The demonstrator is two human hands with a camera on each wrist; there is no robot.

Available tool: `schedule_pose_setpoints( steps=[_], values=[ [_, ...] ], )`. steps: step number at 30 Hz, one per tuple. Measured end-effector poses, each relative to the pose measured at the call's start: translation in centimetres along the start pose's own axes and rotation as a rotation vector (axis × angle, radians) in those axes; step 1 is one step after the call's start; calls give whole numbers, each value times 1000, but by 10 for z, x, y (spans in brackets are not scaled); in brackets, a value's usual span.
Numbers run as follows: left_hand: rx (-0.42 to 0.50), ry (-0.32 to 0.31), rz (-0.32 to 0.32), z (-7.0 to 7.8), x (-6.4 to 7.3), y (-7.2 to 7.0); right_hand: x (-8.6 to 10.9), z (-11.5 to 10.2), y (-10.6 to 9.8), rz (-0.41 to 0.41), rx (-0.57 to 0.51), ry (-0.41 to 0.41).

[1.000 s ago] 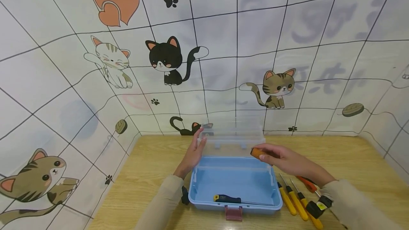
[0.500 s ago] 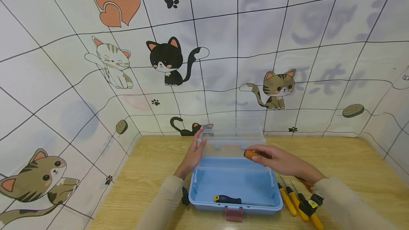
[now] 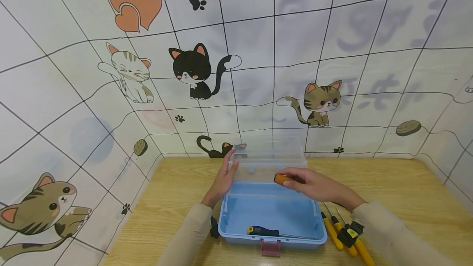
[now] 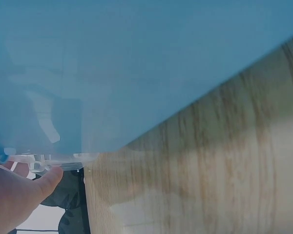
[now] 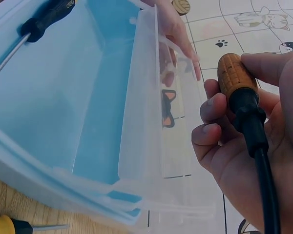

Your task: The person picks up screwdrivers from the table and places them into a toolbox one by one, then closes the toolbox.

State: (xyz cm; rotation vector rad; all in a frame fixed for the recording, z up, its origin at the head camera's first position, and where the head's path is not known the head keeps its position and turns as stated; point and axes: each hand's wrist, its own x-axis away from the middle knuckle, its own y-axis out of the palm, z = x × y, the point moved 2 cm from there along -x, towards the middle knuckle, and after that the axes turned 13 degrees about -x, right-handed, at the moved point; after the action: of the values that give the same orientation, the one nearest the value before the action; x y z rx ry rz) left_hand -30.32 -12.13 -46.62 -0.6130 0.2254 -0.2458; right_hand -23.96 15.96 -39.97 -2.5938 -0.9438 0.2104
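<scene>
A light-blue toolbox (image 3: 271, 212) stands with its clear lid (image 3: 271, 151) raised at the back. At the lid's left edge, my left hand (image 3: 223, 179) holds it, thumb in front and fingers behind; the thumb (image 4: 50, 180) also shows in the left wrist view. My right hand (image 3: 314, 182) grips a screwdriver (image 5: 234, 75) with a ribbed orange handle, black collar and black shaft. It hovers over the box's back right part, handle end pointing left, the shaft running back under the palm. Inside the box, along the front wall, lies a black-and-yellow screwdriver (image 3: 264, 230).
Several yellow-handled screwdrivers (image 3: 334, 233) lie on the wooden table (image 3: 177, 200) right of the box, partly under my right wrist and its camera. A purple latch (image 3: 271, 248) hangs at the box front. Behind the table rises a cat-patterned wall covering (image 3: 255, 77).
My right hand has moved steadily left with the screwdriver, from the box's right corner to over its back right part. My left hand and the lid have stayed put.
</scene>
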Motion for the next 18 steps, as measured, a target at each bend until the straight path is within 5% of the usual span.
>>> schedule_pose_setpoints(
  steps=[5,18],
  values=[
    [14,10,35,-24,-9,9,-4,-5,5,-8,15,5],
    [26,-11,13,-26,-11,9,-17,-10,18,-52,-7,-6]
  ],
)
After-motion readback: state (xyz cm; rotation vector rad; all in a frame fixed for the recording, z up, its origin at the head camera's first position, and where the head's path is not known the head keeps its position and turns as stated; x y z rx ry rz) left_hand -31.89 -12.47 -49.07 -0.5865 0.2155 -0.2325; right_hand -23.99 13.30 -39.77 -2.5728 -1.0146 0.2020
